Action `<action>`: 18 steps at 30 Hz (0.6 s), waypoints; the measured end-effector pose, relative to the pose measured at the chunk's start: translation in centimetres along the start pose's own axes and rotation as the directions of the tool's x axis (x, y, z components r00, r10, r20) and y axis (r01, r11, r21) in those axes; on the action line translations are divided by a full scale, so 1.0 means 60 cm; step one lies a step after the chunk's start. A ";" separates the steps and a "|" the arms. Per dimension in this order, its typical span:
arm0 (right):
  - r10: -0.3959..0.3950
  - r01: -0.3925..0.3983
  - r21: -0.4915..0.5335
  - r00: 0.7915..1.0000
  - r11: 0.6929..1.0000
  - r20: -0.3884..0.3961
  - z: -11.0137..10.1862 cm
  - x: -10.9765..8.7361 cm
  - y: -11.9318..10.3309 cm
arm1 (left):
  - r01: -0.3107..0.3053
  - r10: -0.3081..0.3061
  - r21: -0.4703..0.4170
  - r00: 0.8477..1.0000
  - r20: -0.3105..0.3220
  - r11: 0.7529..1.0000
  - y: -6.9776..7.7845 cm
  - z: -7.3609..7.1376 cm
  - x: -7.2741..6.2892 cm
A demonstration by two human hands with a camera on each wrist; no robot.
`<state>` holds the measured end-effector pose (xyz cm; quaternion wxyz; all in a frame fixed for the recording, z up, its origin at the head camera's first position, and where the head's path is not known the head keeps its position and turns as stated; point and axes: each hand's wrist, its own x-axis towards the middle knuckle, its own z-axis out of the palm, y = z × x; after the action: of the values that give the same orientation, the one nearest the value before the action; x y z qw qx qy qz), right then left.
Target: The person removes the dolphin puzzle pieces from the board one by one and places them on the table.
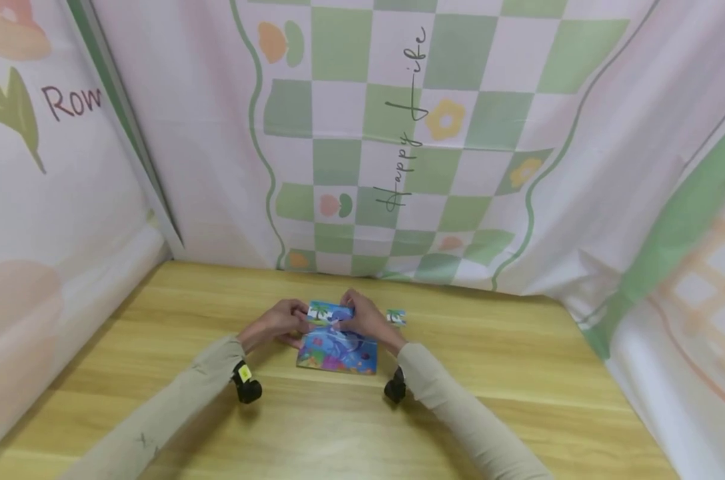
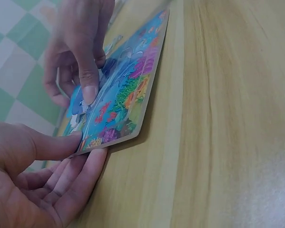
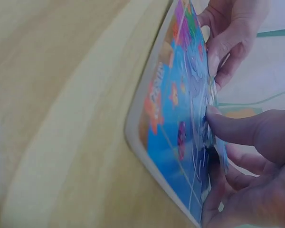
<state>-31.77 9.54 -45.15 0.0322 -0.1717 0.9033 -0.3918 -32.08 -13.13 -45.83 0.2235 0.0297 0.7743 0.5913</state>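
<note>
A flat jigsaw puzzle (image 1: 332, 357) with a bright undersea picture lies on the wooden table. My left hand (image 1: 283, 320) grips its left edge, thumb on top and fingers curled beneath, as the left wrist view shows. At the puzzle's far side, my right hand (image 1: 363, 317) pinches a blue puzzle piece (image 3: 222, 153) with thumb and fingers; its thumb touches the picture's surface. The piece is largely hidden by the fingers. A palm-tree section (image 1: 321, 310) shows between both hands. Right of my right hand lies a small loose palm-tree piece (image 1: 396, 317).
The wooden table (image 1: 506, 387) extends around the puzzle. A checkered cloth (image 1: 392, 133) hangs behind its far edge, with printed curtains (image 1: 56, 200) at the left and more fabric (image 1: 656, 280) at the right. Black wrist cameras (image 1: 249, 389) hang below both sleeves.
</note>
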 end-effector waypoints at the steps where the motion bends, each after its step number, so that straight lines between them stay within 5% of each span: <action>1: -0.002 0.002 0.009 1.000 1.000 -0.006 -0.001 0.000 0.001 | -0.001 0.001 0.001 1.000 -0.002 1.000 0.000 -0.001 0.000; 12: -0.063 0.060 0.102 0.998 0.993 0.024 -0.015 -0.004 0.014 | -0.007 0.007 0.000 1.000 0.001 1.000 -0.001 0.001 -0.001; 18: -0.024 0.024 -0.011 0.998 1.000 0.058 -0.004 -0.018 -0.011 | -0.007 0.007 -0.008 1.000 -0.009 1.000 -0.001 0.000 -0.003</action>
<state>-30.61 9.68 -44.61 0.0526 -0.1939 0.9021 -0.3819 -31.91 -13.22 -45.85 0.2181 0.0292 0.7728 0.5953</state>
